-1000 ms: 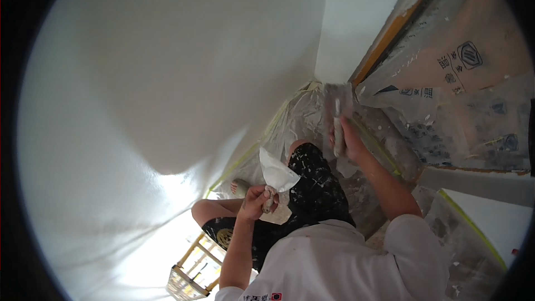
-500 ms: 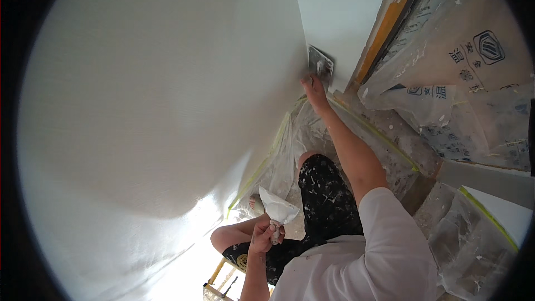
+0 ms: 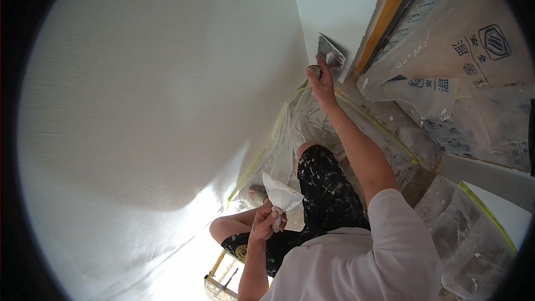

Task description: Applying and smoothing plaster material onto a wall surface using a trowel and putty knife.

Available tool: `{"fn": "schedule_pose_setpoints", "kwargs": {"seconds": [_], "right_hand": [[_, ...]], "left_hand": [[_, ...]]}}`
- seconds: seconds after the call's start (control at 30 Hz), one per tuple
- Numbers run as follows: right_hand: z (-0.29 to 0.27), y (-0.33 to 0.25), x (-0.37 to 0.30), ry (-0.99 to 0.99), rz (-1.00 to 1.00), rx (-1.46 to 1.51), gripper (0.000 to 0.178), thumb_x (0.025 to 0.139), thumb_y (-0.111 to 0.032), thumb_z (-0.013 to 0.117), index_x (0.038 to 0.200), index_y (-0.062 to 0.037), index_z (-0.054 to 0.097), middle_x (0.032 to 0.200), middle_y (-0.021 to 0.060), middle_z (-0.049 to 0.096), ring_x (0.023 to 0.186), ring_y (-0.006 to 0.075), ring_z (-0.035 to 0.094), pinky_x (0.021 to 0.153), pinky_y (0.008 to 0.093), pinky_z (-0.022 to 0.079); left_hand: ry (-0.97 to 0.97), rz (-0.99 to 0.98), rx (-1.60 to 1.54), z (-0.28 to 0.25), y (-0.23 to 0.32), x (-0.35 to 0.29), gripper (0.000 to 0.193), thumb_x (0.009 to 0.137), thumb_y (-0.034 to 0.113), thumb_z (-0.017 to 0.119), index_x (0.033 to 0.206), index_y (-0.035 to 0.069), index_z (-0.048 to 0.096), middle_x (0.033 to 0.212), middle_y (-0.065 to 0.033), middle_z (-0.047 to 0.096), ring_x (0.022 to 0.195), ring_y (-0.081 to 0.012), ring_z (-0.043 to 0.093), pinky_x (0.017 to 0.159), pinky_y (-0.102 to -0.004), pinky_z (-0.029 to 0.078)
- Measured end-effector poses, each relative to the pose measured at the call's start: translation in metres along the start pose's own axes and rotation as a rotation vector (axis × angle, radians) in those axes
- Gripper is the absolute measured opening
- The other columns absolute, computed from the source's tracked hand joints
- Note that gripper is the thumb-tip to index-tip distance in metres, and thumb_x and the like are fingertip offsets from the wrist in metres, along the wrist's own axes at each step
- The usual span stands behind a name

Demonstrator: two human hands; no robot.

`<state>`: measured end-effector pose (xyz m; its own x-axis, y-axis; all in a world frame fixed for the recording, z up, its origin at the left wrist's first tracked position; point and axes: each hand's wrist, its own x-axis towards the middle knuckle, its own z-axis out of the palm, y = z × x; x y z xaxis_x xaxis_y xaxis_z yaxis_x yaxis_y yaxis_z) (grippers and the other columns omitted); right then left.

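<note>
Strong light comes from the lower left, burning out to white glare beside the foot of the large wall. A broad, soft-edged shadow greys its lower middle. The plastic sheeting at right is duller. Fisheye distortion curves straight edges; the corners fall to black.

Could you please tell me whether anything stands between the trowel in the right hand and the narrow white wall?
Nothing visible does: the right hand holds the trowel up at the narrow white wall, and plastic sheeting shows only below and to the right. Whether trowel and wall touch is hard to tell.
</note>
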<state>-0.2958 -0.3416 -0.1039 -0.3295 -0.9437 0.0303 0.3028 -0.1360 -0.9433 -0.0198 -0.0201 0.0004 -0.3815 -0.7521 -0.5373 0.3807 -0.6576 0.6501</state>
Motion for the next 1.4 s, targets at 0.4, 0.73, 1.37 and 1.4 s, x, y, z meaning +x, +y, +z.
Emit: {"fn": "schedule_pose_setpoints", "kwargs": {"seconds": [0.4, 0.73, 1.37, 1.4], "right_hand": [[-0.063, -0.051, -0.064, 0.137, -0.056, -0.242, 0.052, 0.09, -0.015, 0.062, 0.135, -0.002, 0.041, 0.117, 0.0085, 0.053, 0.108, 0.0171, 0.049, 0.094, 0.0295, 0.039], [-0.081, -0.16, -0.159, -0.193, 0.018, -0.479, 0.028, 0.088, -0.016, 0.067, 0.109, -0.0062, 0.053, 0.098, 0.0039, 0.06, 0.088, 0.0147, 0.057, 0.074, 0.0308, 0.048], [-0.038, -0.11, -0.233, -0.555, 0.959, 0.79, 0.05, 0.079, -0.024, 0.075, 0.12, -0.004, 0.054, 0.092, 0.009, 0.065, 0.079, 0.0164, 0.063, 0.076, 0.0325, 0.053], [-0.03, -0.106, -0.24, -0.567, 0.922, 0.734, 0.05, 0.079, -0.024, 0.075, 0.119, -0.004, 0.054, 0.092, 0.009, 0.065, 0.08, 0.0164, 0.063, 0.076, 0.0325, 0.053]], "left_hand": [[0.019, 0.029, 0.029, -0.006, -0.003, -0.013, 0.023, 0.093, 0.026, 0.058, 0.095, 0.004, 0.063, 0.08, -0.0115, 0.063, 0.056, -0.0207, 0.056, 0.049, -0.0298, 0.044], [-0.062, 0.077, 0.166, 0.01, 0.046, -0.017, 0.026, 0.092, 0.024, 0.059, 0.097, -0.001, 0.063, 0.079, -0.0108, 0.063, 0.062, -0.0178, 0.059, 0.054, -0.0281, 0.047], [0.349, 0.91, 1.322, 0.121, 0.097, -0.008, 0.021, 0.083, 0.006, 0.065, 0.103, -0.002, 0.061, 0.084, -0.0123, 0.063, 0.066, -0.0183, 0.062, 0.059, -0.0283, 0.049], [0.343, 1.098, 1.489, 0.123, 0.1, -0.003, 0.024, 0.079, 0.004, 0.066, 0.102, 0.003, 0.062, 0.084, -0.0146, 0.061, 0.07, -0.0254, 0.062, 0.062, -0.0334, 0.051]]}}
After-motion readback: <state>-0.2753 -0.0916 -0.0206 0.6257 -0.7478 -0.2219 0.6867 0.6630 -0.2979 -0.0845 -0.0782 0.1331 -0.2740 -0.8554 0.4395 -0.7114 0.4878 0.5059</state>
